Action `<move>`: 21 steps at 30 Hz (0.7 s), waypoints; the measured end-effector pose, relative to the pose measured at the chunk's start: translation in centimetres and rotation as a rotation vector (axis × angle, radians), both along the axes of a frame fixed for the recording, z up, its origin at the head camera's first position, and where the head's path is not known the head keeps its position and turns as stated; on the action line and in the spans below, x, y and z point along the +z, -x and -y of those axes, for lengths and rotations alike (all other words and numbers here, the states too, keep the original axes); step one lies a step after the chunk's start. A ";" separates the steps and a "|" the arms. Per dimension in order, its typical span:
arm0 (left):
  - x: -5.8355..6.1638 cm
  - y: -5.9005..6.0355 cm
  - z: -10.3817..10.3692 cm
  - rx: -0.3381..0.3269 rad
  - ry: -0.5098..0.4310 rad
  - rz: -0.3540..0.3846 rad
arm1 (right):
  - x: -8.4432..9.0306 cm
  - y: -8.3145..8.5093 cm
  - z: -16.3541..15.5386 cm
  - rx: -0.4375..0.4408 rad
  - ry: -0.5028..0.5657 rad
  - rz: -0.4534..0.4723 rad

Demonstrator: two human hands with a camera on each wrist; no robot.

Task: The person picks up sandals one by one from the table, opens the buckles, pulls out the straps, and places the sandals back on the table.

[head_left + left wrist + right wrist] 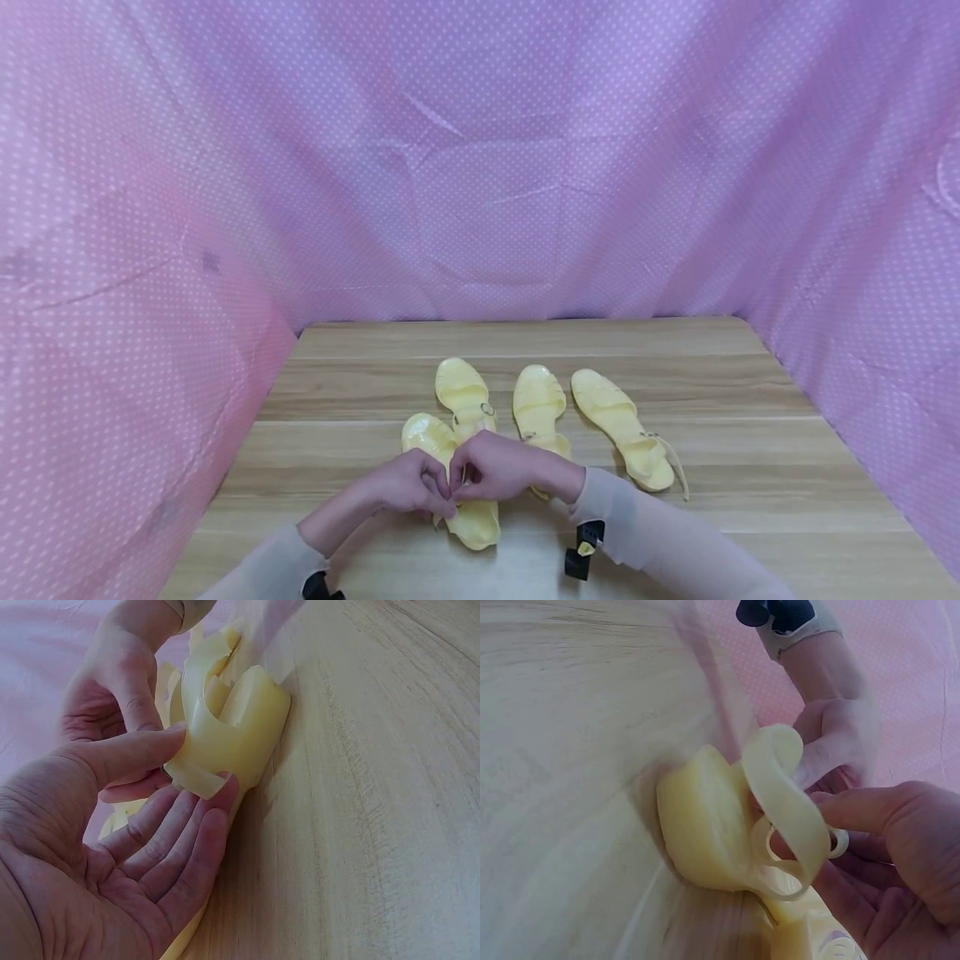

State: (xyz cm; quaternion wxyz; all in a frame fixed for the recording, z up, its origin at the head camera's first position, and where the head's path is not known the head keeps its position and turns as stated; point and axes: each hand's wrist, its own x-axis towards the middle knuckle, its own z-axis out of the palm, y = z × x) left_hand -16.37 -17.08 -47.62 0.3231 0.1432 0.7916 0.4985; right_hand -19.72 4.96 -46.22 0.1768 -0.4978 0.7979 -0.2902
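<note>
A pale yellow sandal (pixel 474 529) lies on the table at the front left, heel towards the person. Both hands meet over its ankle strap (pixel 784 799), which bends up in a loop. My left hand (pixel 414 483) pinches the strap near its loose end (pixel 201 780), thumb on top and fingers beneath. From the other side, my right hand (pixel 498 467) pinches the strap by a small buckle (pixel 835 840). The fingers partly cover the buckle, so whether the strap passes through it cannot be told. Just behind lies another yellow sandal (pixel 459 385), its heel hidden by the right hand.
Two more yellow sandals lie to the right: one (pixel 538 393) partly behind the right wrist, the other (pixel 603 404) slanting with its strap (pixel 677 467) loose. The wood-grain table (pixel 750 467) is enclosed by pink dotted cloth (pixel 487 208). Black wrist devices (pixel 577 562) sit at the cuffs.
</note>
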 end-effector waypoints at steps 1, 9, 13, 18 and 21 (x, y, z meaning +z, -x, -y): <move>0.0 0.0 0.0 -0.001 -0.003 0.003 | 0.1 0.0 -0.1 0.004 -0.007 0.000; 0.0 0.1 -0.1 -0.013 -0.015 0.018 | 0.2 0.4 -0.4 0.033 -0.064 0.020; 0.1 0.1 0.0 -0.010 -0.014 0.023 | 0.1 0.3 -0.1 0.016 -0.029 0.012; 0.2 0.1 0.0 -0.011 -0.013 0.024 | 0.0 0.2 0.0 0.010 -0.019 0.001; 0.2 0.2 0.0 -0.013 -0.015 0.027 | 0.1 0.3 -0.3 0.019 -0.042 0.013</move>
